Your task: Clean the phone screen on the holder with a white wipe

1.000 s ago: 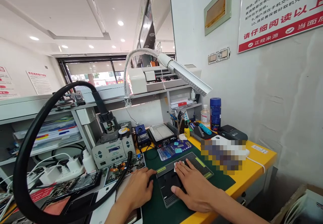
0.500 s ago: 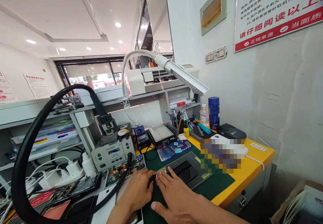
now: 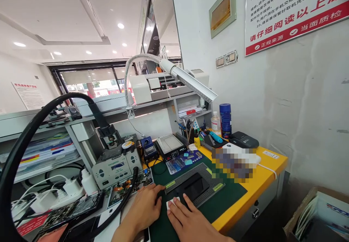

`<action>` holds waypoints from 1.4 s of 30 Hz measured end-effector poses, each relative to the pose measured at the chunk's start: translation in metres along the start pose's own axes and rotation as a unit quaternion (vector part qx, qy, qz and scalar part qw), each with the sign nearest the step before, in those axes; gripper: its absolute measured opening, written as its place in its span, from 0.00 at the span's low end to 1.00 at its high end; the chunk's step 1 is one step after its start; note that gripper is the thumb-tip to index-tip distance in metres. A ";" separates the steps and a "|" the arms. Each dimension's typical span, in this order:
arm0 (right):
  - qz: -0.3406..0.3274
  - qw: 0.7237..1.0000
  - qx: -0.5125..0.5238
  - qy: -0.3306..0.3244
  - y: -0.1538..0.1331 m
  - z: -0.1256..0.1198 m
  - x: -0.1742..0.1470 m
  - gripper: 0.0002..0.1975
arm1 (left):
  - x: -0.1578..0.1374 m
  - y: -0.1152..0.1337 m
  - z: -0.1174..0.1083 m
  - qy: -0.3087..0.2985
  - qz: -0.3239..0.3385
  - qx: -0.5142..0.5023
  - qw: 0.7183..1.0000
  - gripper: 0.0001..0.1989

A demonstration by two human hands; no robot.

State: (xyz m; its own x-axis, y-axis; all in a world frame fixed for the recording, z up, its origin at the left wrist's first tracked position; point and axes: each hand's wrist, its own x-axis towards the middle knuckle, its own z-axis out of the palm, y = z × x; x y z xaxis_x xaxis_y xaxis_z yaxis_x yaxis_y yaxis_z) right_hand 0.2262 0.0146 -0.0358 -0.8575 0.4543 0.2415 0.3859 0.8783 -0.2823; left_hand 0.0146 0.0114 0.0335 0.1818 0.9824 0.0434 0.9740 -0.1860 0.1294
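Note:
My right hand (image 3: 188,218) rests low over the green work mat (image 3: 231,198). Its fingers press down on a small white wipe (image 3: 171,202), which is partly hidden under the fingertips. Left of it, my left hand (image 3: 145,207) has its forefinger stretched to the near left corner of a grey perforated pad (image 3: 214,180); thumb and fingers are apart, with nothing visible between them. On that pad lies a black phone or screen panel (image 3: 196,189), glossy side up, just beyond my right fingertips.
A hot-air station (image 3: 117,167) with a thick black hose (image 3: 49,107) stands left. Behind are a flat heating plate (image 3: 171,147), a pen holder (image 3: 188,131) and a blue can (image 3: 225,120). Circuit boards (image 3: 128,185) lie left. A lamp (image 3: 191,82) hangs above.
My right hand has drawn back toward me with the white wipe, away from the pad's corner and my left fingertips. The camera view has turned slightly right.

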 end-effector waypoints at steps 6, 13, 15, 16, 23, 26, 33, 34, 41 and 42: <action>0.002 0.999 -0.016 0.043 0.006 0.009 -0.012 0.33 | 0.001 0.001 0.001 -0.007 -0.006 0.000 1.000 0.21; 0.054 0.997 0.058 -0.018 0.001 -0.029 -0.029 0.35 | 0.000 0.000 -0.001 -0.004 -0.004 -0.002 1.000 0.22; 0.078 0.994 0.070 -0.033 -0.001 -0.045 -0.036 0.35 | 0.000 0.000 -0.002 -0.011 -0.007 -0.007 1.000 0.22; 0.092 0.993 0.070 -0.035 -0.001 -0.051 -0.041 0.35 | 0.000 0.000 -0.002 -0.015 -0.009 -0.009 1.000 0.22; 0.160 0.986 0.039 0.029 0.025 -0.058 -0.071 0.33 | 0.000 -0.001 -0.003 -0.028 -0.004 -0.018 0.999 0.23; 0.190 0.980 0.037 0.032 0.037 -0.060 -0.077 0.34 | 0.000 -0.001 -0.003 -0.021 -0.002 -0.017 1.000 0.22; 0.299 0.912 0.240 0.148 0.075 -0.084 -0.066 0.38 | 0.000 -0.001 -0.002 -0.013 0.003 -0.014 1.000 0.21; 0.310 0.887 0.298 0.167 0.085 -0.089 -0.063 0.38 | 0.000 0.000 -0.002 -0.012 0.003 -0.013 1.000 0.21; 0.302 0.814 0.472 0.155 0.138 -0.118 -0.030 0.40 | 0.000 -0.003 0.000 -0.008 0.002 -0.015 1.000 0.21; 0.301 0.816 0.468 0.154 0.141 -0.119 -0.025 0.41 | 0.000 -0.004 0.001 -0.008 0.002 -0.019 1.000 0.21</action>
State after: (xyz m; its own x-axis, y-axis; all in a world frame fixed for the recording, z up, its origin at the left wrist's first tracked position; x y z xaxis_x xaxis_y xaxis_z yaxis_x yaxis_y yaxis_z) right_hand 0.3424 0.1450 0.0288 -0.4257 0.9046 -0.0218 0.1528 0.0481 -0.9871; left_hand 0.0110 0.0122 0.0325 0.1878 0.9818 0.0285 0.9677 -0.1899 0.1660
